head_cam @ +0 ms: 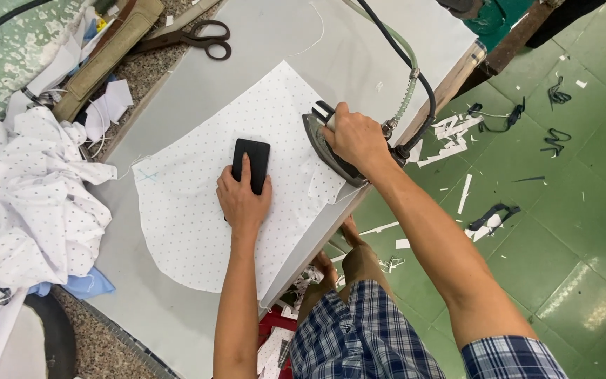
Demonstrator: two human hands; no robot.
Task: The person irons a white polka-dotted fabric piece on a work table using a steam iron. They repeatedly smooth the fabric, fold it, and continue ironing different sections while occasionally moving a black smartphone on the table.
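white dotted fabric panel [198, 203] flat on grey pressing table [177, 84]. left hand [243, 200] open, palm pinning black block [251, 163] onto panel. right hand [356, 140] closed round steam iron [325, 146] handle at panel's right edge. panel mostly smooth; right edge flap looks unpressed.

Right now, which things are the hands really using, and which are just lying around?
In use:
left hand on flat black pad
right hand gripping grey steam iron
white dotted fabric piece

Lying about:
black-handled scissors
crumpled white dotted cloth heap
paper scraps on green floor
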